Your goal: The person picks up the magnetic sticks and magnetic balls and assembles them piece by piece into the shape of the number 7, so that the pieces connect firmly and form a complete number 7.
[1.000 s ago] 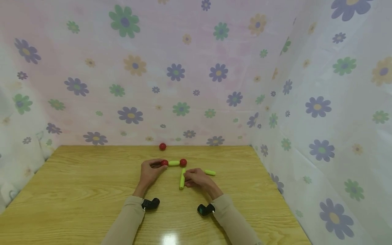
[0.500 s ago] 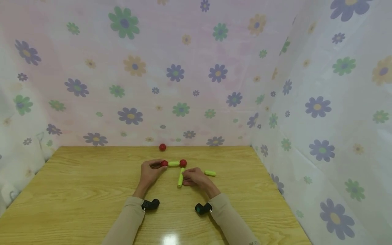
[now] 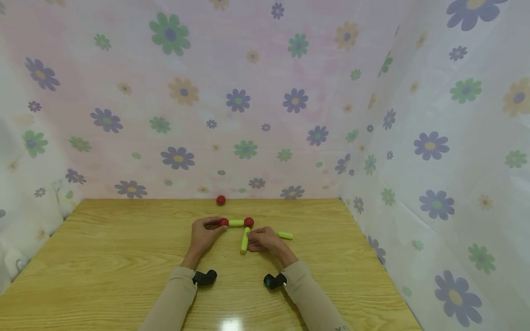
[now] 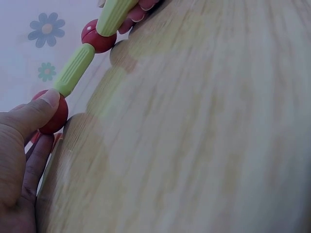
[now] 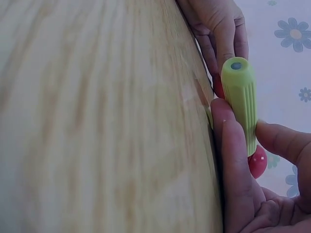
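My left hand (image 3: pixel 204 236) pinches a red ball (image 3: pixel 224 222) between thumb and fingers. From that ball a short yellow-green rod (image 3: pixel 236 223) runs right to a second red ball (image 3: pixel 249 222). A longer yellow-green rod (image 3: pixel 244 243) points from this second ball toward me, and my right hand (image 3: pixel 267 240) pinches it from the right side. In the right wrist view the rod's near end (image 5: pixel 236 65) shows a grey dot, and its far end meets the red ball (image 5: pixel 258 162). The left wrist view shows the ribbed rod (image 4: pixel 114 17) against the second ball.
Another yellow-green rod (image 3: pixel 285 236) lies on the wooden table (image 3: pixel 124 257), just right of my right hand. A loose red ball (image 3: pixel 221 200) sits at the table's back edge. Flower-patterned curtains (image 3: pixel 265 115) stand behind and at both sides.
My right hand has shifted slightly up and left with the longer rod, whose far end has come up to the second ball. The left hand keeps its hold on its ball.
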`<move>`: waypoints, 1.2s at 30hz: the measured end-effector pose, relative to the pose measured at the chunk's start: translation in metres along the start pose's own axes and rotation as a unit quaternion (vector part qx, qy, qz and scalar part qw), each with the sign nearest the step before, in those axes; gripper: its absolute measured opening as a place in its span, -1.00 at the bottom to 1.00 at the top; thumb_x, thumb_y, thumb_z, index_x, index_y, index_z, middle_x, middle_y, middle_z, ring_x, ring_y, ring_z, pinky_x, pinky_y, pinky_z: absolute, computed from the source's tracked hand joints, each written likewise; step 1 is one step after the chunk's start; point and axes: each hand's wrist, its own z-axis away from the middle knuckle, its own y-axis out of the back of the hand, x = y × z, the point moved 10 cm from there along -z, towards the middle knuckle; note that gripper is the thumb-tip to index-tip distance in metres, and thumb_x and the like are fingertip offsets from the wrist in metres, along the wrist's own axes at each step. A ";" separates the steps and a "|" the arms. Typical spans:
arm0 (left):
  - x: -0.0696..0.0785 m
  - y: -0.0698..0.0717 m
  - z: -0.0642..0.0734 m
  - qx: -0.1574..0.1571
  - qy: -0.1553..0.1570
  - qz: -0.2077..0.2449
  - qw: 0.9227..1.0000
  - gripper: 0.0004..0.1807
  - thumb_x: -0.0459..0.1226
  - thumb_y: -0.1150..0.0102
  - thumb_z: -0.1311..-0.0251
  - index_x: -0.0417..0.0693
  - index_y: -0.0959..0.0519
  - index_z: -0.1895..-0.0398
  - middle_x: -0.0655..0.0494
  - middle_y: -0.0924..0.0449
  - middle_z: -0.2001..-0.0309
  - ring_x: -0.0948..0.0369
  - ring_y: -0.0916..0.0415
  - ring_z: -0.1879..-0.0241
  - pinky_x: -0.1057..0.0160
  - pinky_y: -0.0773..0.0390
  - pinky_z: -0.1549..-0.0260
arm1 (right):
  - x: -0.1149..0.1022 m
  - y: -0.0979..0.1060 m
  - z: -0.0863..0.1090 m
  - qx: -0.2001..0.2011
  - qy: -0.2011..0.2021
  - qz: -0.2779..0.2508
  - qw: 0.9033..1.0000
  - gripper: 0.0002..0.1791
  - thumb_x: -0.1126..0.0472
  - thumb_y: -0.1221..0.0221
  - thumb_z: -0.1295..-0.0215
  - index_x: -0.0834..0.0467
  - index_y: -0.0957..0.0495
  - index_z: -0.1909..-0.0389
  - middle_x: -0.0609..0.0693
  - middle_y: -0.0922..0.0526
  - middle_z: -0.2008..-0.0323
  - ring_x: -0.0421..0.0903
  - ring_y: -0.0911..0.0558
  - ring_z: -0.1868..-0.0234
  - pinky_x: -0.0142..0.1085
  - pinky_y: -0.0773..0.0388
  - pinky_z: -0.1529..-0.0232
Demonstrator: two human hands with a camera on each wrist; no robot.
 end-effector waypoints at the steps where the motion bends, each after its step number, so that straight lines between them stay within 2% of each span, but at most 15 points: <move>1: 0.000 0.000 0.000 0.000 0.000 0.001 1.000 -0.63 -0.43 -0.51 -0.07 -0.34 -0.72 0.01 -0.33 -0.69 0.00 -0.19 -0.69 0.03 0.46 -0.67 0.15 | 0.000 0.000 0.000 0.000 0.000 -0.001 1.000 -0.49 0.18 -0.19 -0.48 0.51 -0.48 -0.23 0.14 -0.71 0.25 -0.20 -0.73 0.40 -0.37 -0.75 0.24; 7: -0.003 0.000 -0.001 0.001 0.002 -0.005 1.000 -0.65 -0.43 -0.51 -0.08 -0.31 -0.73 0.03 -0.31 -0.69 -0.01 -0.16 -0.70 0.03 0.45 -0.68 0.14 | -0.001 -0.001 0.001 -0.003 0.003 -0.004 1.000 -0.50 0.17 -0.19 -0.49 0.50 -0.49 -0.23 0.12 -0.71 0.27 -0.21 -0.72 0.40 -0.39 -0.74 0.26; 16: 0.000 0.000 0.001 -0.002 -0.005 -0.012 1.000 -0.66 -0.43 -0.52 -0.07 -0.30 -0.74 0.04 -0.29 -0.70 0.01 -0.16 -0.69 0.05 0.47 -0.67 0.16 | 0.000 0.001 -0.001 0.007 0.002 -0.007 1.000 -0.51 0.18 -0.20 -0.49 0.51 -0.50 -0.20 0.14 -0.74 0.29 -0.21 -0.73 0.41 -0.40 -0.74 0.27; 25: 0.000 0.001 0.002 0.008 -0.005 -0.010 1.000 -0.65 -0.47 -0.50 -0.07 -0.35 -0.72 0.04 -0.33 -0.69 0.00 -0.20 -0.69 0.04 0.51 -0.65 0.17 | 0.000 0.002 -0.002 0.020 0.001 -0.014 1.000 -0.49 0.16 -0.20 -0.49 0.49 -0.49 -0.23 0.13 -0.74 0.29 -0.21 -0.72 0.41 -0.39 -0.74 0.27; 28: 0.006 -0.001 0.003 0.005 -0.010 -0.003 1.000 -0.66 -0.51 -0.47 -0.08 -0.43 -0.70 0.03 -0.39 -0.67 0.01 -0.28 -0.66 0.04 0.52 -0.64 0.18 | 0.001 0.003 0.000 0.025 0.003 -0.011 1.000 -0.48 0.14 -0.21 -0.49 0.49 -0.49 -0.24 0.17 -0.73 0.22 -0.20 -0.72 0.38 -0.37 -0.74 0.24; 32: 0.023 -0.004 0.007 -0.009 -0.019 0.009 1.000 -0.65 -0.55 -0.43 -0.10 -0.52 -0.66 0.02 -0.48 -0.64 0.01 -0.35 -0.63 0.02 0.47 -0.66 0.14 | 0.002 0.006 0.001 0.031 0.007 -0.008 0.999 -0.48 0.13 -0.22 -0.48 0.48 -0.50 -0.23 0.20 -0.72 0.13 -0.18 -0.74 0.32 -0.35 -0.74 0.19; 36: 0.034 -0.002 0.011 -0.013 -0.017 0.008 1.000 -0.65 -0.54 -0.43 -0.10 -0.53 -0.65 0.02 -0.48 -0.64 0.01 -0.34 -0.63 0.02 0.41 -0.69 0.12 | 0.004 0.004 0.003 0.015 0.009 -0.020 1.000 -0.46 0.14 -0.24 -0.46 0.48 -0.48 -0.24 0.23 -0.72 0.07 -0.16 -0.76 0.27 -0.33 -0.74 0.15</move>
